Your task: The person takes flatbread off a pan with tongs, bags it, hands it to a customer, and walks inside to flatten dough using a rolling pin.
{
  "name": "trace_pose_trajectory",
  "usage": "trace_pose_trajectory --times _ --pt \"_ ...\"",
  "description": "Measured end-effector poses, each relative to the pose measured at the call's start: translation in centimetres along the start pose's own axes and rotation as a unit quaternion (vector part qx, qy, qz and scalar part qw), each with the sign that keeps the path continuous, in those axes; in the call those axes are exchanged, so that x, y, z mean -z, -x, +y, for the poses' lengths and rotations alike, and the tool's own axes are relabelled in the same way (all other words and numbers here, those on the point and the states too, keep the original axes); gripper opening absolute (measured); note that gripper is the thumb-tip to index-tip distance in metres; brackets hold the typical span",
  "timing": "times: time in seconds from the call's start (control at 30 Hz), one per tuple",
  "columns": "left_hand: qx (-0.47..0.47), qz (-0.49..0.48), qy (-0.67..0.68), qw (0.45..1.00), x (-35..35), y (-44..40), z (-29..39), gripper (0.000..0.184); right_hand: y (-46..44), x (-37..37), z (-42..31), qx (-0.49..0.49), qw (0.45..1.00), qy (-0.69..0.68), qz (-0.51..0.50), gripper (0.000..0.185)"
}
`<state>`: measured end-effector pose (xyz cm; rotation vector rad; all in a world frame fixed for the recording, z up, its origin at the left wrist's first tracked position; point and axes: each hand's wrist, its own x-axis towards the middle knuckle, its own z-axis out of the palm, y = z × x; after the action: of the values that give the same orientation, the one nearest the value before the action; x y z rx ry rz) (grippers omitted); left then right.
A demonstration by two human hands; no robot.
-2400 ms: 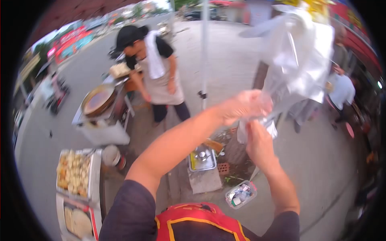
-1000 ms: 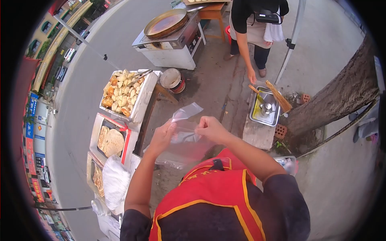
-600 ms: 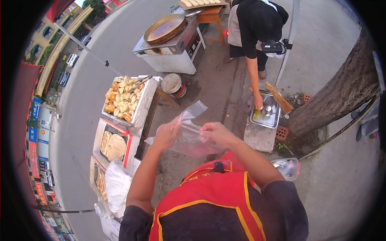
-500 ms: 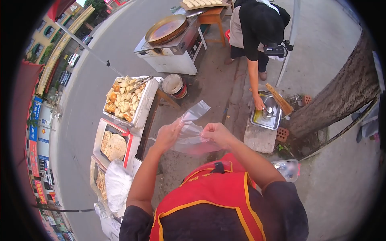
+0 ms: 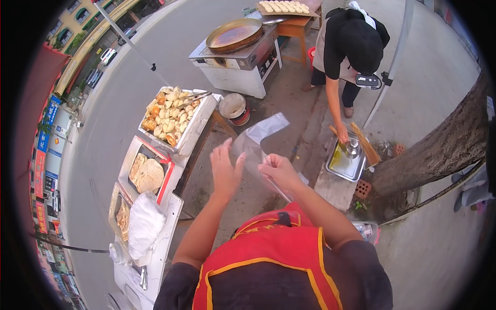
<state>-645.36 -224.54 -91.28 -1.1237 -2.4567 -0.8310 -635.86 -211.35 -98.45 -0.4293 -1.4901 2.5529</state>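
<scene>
The right hand (image 5: 279, 170) is pinching a thin clear plastic bag (image 5: 254, 151) between thumb and fingers in front of the wearer's chest. The left hand (image 5: 226, 168) is spreading its fingers just beside the bag and is gripping nothing; whether it is touching the film is hard to tell.

As for progress, the bag is already in the right hand, and one flat strip of it is standing out loosely. Its sides seem to be clinging together in part; whether its mouth is parted is not showing. No food is showing inside it, so the handling of the bag looks unfinished.

Farther left, golden pieces (image 5: 170, 119) are filling a white box, with tongs (image 5: 195, 98) lying across them. Flatbreads (image 5: 150, 175) are lying in the next box, and a white cloth (image 5: 146, 225) is partly covering the one after that, above a pale surface (image 5: 173, 212). Beyond, a wide pan (image 5: 235, 35) is sitting on a stove, and a co-worker (image 5: 356, 49) is stooping over a metal tray (image 5: 342, 168).
</scene>
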Motion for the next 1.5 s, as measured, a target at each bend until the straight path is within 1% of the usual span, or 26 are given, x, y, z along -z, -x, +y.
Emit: trace_pose_trajectory --times 0.03,0.07,0.1,0.17,0.2,0.27,0.4,0.57,0.67,0.8,0.9,1.0,1.07,1.1,1.2,1.3,1.4,1.5 --pt "0.097 -0.087 0.113 0.985 -0.2 1.0 0.0 0.031 -0.3 -0.2 0.2 0.023 1.000 0.018 0.000 0.011" --pt "0.193 -0.171 0.224 0.940 -0.4 1.8 0.1 0.029 -0.4 -0.4 0.4 0.045 0.998 0.037 0.000 0.011" --pt "0.236 -0.253 0.314 0.884 -0.3 1.9 0.3 0.027 -0.5 -0.7 0.8 0.040 0.999 0.017 0.012 0.010" --pt "0.257 -0.226 0.400 0.850 -0.9 2.9 0.1 0.028 -0.9 -1.1 1.4 0.033 0.998 -0.023 0.039 0.008" --pt "0.266 -0.212 0.442 0.830 -1.1 3.1 0.0 0.028 -1.0 -1.1 1.4 0.012 0.998 -0.042 0.036 0.008" --pt "0.247 -0.204 0.404 0.857 -1.1 3.2 -0.4 0.024 -1.0 -0.8 1.1 -0.032 0.996 -0.076 0.030 0.009" --pt "0.248 -0.177 0.319 0.897 -1.2 2.9 -1.1 0.019 -0.5 -1.2 0.5 -0.052 0.993 -0.106 0.017 0.012" --pt "0.264 -0.169 0.324 0.893 -1.6 2.9 -1.5 0.017 -0.7 -1.2 0.1 -0.056 0.992 -0.108 0.024 0.009" --pt "0.281 -0.174 0.336 0.882 -1.5 2.9 -1.7 0.017 -0.8 -1.1 0.1 -0.045 0.991 -0.125 -0.017 0.009" --pt "0.287 -0.183 0.377 0.861 -1.0 2.7 -1.6 0.017 -0.5 -1.4 -0.2 -0.054 0.990 -0.134 -0.001 0.011" --pt "0.281 -0.182 0.385 0.860 -0.1 2.4 -0.4 0.019 -0.8 -1.0 0.1 -0.056 0.991 -0.120 0.009 0.011" --pt "0.194 -0.199 0.329 0.902 -0.3 2.4 -1.0 0.018 -0.9 -1.3 -0.2 -0.059 0.993 -0.098 0.015 0.012" --pt "0.198 -0.204 0.322 0.903 -0.5 2.2 -1.6 0.016 -0.6 -1.9 -1.0 -0.053 0.993 -0.102 0.020 0.015" --pt "0.200 -0.207 0.319 0.903 -0.5 2.1 -1.7 0.015 -0.6 -1.9 -1.2 -0.057 0.992 -0.116 0.005 0.016" --pt "0.240 -0.212 0.326 0.889 0.0 2.0 -1.5 0.014 -0.5 -1.7 -1.3 -0.069 0.986 -0.149 -0.026 0.017" --pt "0.283 -0.185 0.374 0.864 -0.2 2.1 -1.4 0.014 -0.9 -1.6 -0.9 -0.070 0.985 -0.157 -0.031 0.014" --pt "0.304 -0.156 0.410 0.845 -0.3 2.0 -1.2 0.014 -1.1 -1.4 -0.6 -0.071 0.985 -0.153 -0.016 0.011" --pt "0.259 -0.161 0.418 0.856 0.2 2.1 -0.6 0.014 -1.3 -1.6 -0.4 -0.060 0.989 -0.138 0.007 0.013"
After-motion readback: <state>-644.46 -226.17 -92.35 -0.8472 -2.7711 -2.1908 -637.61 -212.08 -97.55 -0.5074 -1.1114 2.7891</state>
